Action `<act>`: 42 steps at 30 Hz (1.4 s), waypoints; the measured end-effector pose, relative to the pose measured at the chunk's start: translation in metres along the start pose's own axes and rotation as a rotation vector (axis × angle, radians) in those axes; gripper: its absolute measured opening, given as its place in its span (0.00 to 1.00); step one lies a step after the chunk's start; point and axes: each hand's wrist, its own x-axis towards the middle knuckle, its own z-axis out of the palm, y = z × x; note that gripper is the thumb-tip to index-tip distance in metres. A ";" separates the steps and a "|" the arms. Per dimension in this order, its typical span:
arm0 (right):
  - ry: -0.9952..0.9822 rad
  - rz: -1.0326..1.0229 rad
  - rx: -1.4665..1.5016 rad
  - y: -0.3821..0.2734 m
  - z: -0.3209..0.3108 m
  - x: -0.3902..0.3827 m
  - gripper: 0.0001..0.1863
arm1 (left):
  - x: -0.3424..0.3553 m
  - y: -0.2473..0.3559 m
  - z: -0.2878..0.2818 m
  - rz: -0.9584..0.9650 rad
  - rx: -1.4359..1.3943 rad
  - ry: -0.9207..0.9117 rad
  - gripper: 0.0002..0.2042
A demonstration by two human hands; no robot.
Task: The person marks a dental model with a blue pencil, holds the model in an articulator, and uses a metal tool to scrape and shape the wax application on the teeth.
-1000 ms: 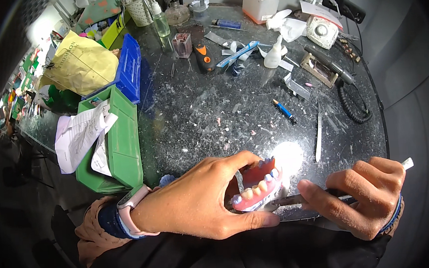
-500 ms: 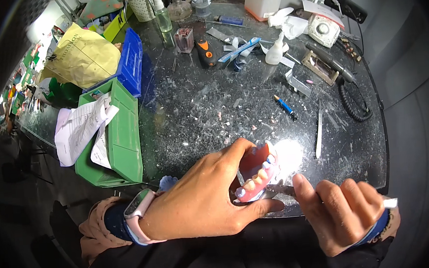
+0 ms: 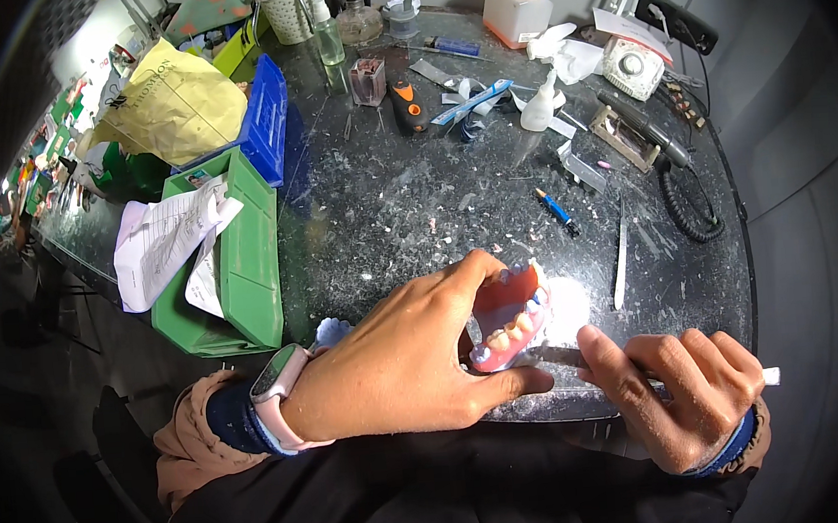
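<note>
Near edge of bench: left hand (image 3: 406,360), with a watch on the wrist, is closed around a pink denture model (image 3: 509,319), thumb under it and fingers curled over the top; the teeth face the right hand. The model sits at the front rim of the dark speckled worktop (image 3: 405,204), just above a bright glare patch. Right hand (image 3: 685,389) is clamped in a fist on a thin metal instrument (image 3: 562,355), whose blade tip meets the lower edge of the model; a white end pokes out of the fist at far right. Just beyond, a slim white spatula (image 3: 619,257) lies flat, with a small blue-handled tool (image 3: 557,209) near it. To the left, a green bin (image 3: 244,264) holding crumpled papers (image 3: 160,241); behind it a blue bin (image 3: 263,117) and a yellow bag (image 3: 180,103). Farther back: an orange-and-black tool (image 3: 408,107), a white squeeze bottle (image 3: 537,107), a black handpiece with coiled cord (image 3: 670,161), and a white jug (image 3: 516,7) at the rear.
</note>
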 end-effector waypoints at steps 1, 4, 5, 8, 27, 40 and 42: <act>0.008 -0.017 -0.013 0.000 0.000 0.000 0.23 | 0.000 0.001 -0.001 -0.008 0.004 -0.008 0.30; 0.011 -0.025 -0.052 -0.003 -0.007 0.004 0.21 | 0.000 -0.004 0.003 0.005 -0.013 -0.012 0.30; 0.001 -0.032 -0.077 -0.004 -0.009 0.005 0.21 | 0.001 -0.005 0.004 0.021 -0.037 -0.005 0.30; 0.017 -0.057 -0.099 -0.003 -0.008 0.005 0.19 | 0.003 -0.003 0.003 0.008 -0.024 -0.027 0.31; -0.025 0.085 0.209 -0.010 0.017 0.002 0.21 | -0.003 -0.008 0.001 0.072 0.056 0.188 0.30; 0.018 -0.028 -0.092 0.006 -0.006 0.011 0.21 | 0.003 -0.006 -0.001 0.069 -0.004 0.075 0.31; 0.021 -0.061 -0.101 0.007 -0.006 0.015 0.21 | 0.003 -0.006 -0.001 0.065 0.002 0.081 0.31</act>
